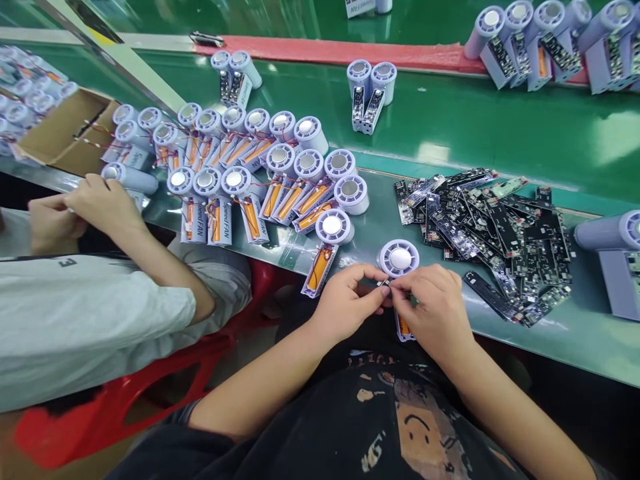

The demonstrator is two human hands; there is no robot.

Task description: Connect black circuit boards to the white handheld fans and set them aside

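Between both hands (434, 312), small pinched part (383, 283), lavender fan (399, 258) beneath.

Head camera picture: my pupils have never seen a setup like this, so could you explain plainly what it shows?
There is no robot here: these are a bare left hand and right hand, filmed by one camera worn on their owner's head, looking forward and down. Together they pinch a small part, mostly hidden, beside a lilac fan unit at the near edge of the green table. Many more fan units are gathered to the left, several with orange strips showing. A heap of dark circuit boards lies to the right. A co-worker's hands show at far left.
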